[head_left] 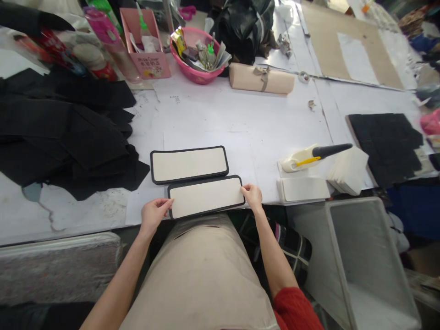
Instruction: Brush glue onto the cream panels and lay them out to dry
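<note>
A long cream panel with a black border (pixel 206 198) lies at the table's front edge. My left hand (pixel 155 214) pinches its left end, and my right hand (pixel 252 196) pinches the right end near the upper corner. Just behind it rests a second bordered panel (pixel 189 164), whose front edge meets the first one. To the right, a stack of cream rectangular pieces (pixel 304 189) sits beside a fanned stack of similar pieces (pixel 349 169). A glue pot (pixel 295 159) with a yellow brush (pixel 308 161) and a dark handle stands behind them.
Black fabric pieces (pixel 65 128) are heaped at the left. A pink basket (pixel 197 57), a pink box (pixel 151 64) and a beige roll (pixel 261 79) stand along the back. Black sheets (pixel 385 146) lie at the right, above a grey bin (pixel 374 256).
</note>
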The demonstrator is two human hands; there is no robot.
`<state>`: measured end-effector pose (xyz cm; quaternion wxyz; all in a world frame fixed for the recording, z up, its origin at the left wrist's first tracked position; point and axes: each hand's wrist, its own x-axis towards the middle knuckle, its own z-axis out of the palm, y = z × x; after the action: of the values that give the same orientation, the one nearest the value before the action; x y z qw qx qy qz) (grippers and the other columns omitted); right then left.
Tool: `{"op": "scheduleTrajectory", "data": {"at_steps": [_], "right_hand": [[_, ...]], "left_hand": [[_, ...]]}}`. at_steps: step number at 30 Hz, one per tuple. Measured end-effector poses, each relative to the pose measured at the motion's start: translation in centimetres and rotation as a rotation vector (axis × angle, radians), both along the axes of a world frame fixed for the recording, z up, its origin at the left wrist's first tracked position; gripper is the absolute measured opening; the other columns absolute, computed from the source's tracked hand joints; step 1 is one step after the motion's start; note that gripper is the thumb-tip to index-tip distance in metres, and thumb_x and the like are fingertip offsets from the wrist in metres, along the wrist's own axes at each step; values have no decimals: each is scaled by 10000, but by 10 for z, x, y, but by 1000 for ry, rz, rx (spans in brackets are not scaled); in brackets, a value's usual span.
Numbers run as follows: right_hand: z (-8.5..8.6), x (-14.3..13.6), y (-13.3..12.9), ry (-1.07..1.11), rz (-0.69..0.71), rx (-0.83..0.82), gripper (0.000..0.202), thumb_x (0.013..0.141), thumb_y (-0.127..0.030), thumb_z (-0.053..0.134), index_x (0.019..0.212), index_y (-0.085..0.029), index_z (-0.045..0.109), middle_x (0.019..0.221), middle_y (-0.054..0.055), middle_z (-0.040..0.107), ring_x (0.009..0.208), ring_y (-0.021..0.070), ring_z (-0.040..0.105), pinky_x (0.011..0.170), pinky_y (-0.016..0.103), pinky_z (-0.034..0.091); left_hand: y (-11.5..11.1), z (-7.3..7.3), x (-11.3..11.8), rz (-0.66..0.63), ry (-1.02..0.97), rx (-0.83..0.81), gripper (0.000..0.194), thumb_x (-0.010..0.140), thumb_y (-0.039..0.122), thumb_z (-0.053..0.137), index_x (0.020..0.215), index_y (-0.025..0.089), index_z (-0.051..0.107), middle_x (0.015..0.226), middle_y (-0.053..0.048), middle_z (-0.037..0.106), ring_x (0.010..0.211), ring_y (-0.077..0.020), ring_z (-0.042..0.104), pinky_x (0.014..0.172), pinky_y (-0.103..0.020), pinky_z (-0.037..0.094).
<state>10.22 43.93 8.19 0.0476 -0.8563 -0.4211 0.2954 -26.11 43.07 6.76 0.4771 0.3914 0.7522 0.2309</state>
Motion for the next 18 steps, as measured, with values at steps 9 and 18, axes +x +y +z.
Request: {"op": "scheduleTrajectory", "data": {"at_steps": [9, 18], "right_hand": [[-9, 5, 1, -2, 51, 21, 246, 798, -325, 543, 856, -194, 743, 840, 60, 753, 813, 223, 683, 674, 264, 444], [-10, 6, 2, 7, 42, 23, 257, 779, -335, 541, 836, -183, 741, 792, 63, 745, 785, 222, 676, 662, 262, 428]], "left_hand": [[-1, -10, 2, 67, -48, 15, 366, 649, 508, 726, 728, 151, 705, 593, -12, 661, 422, -108, 550, 445, -219, 398], [-1, -15, 5, 122, -81, 6, 380, 644, 504, 738, 718, 135, 692, 574, -15, 643, 413, -98, 543, 414, -210, 373]]}}
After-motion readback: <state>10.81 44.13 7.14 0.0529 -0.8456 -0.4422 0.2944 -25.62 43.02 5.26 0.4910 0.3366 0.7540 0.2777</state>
